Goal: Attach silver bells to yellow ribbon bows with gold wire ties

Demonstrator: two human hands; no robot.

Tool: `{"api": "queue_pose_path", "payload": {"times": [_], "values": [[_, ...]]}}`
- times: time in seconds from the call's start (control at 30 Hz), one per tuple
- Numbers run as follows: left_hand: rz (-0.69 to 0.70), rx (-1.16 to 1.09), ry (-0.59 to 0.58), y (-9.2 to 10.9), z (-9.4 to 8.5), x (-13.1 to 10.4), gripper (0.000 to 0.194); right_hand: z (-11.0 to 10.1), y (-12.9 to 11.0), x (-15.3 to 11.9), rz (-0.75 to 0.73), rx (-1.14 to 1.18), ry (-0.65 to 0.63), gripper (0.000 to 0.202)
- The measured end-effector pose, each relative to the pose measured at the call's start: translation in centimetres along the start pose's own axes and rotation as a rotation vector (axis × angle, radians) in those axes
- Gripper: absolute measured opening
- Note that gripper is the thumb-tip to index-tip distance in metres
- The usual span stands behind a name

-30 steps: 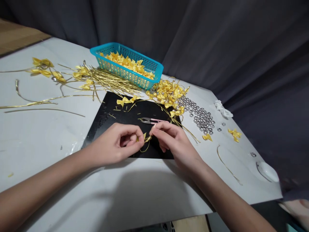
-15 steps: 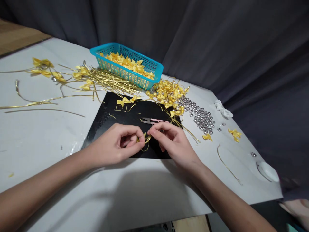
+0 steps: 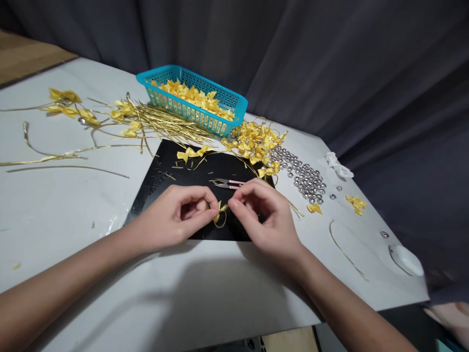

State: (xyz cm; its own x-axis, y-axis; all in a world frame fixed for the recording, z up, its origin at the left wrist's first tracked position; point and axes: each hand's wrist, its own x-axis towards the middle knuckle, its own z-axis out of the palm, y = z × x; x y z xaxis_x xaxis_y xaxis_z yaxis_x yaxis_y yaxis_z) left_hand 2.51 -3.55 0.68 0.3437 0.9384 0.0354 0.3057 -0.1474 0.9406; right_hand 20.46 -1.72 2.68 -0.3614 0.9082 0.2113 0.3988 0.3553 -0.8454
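Over the black mat (image 3: 154, 195), my left hand (image 3: 179, 215) is closed in a pinch on a small yellow ribbon bow (image 3: 219, 216), partly hidden by the fingertips. A thin gold cord (image 3: 220, 226) hangs from the bow in a small loop. Its end runs to the thumb and forefinger of my right hand (image 3: 273, 217), which are pinched on it. Just beyond the right fingers lies a pair of thread snips (image 3: 227, 184) with pink handles, partly covered by that hand.
A blue basket (image 3: 240, 110) of yellow bows stands at the back. Gold cords (image 3: 172, 122) lie before it. Right of it are a pile of finished-looking bows (image 3: 256, 139), many silver beads (image 3: 309, 183) and a white mouse-like object (image 3: 406, 260). A dark curtain (image 3: 330, 63) hangs behind.
My right hand has moved slightly right, away from the left, drawing the gold cord between them. More of the bow and the cord loop now shows.
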Motion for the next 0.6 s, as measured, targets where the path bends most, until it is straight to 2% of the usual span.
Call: {"api": "queue_pose_path", "payload": {"times": [0.07, 0.17, 0.43, 0.6], "values": [[-0.005, -0.02, 0.002, -0.04, 0.0, 0.06, 0.021, 0.09, 0.09, -0.1, -0.118, -0.099, -0.009, 0.009], [-0.008, -0.034, -0.011, -0.05, -0.02, 0.11, 0.021, 0.21, 0.29, -0.15, -0.171, -0.137, -0.051, 0.007], [-0.004, -0.027, 0.009, 0.14, -0.17, -0.02, 0.018, 0.23, 0.54, -0.18, -0.173, -0.118, -0.083, 0.009], [0.007, -0.026, 0.031, 0.13, -0.24, 0.09, 0.018, 0.44, 0.54, 0.01, -0.057, -0.002, -0.102, 0.01]]}}
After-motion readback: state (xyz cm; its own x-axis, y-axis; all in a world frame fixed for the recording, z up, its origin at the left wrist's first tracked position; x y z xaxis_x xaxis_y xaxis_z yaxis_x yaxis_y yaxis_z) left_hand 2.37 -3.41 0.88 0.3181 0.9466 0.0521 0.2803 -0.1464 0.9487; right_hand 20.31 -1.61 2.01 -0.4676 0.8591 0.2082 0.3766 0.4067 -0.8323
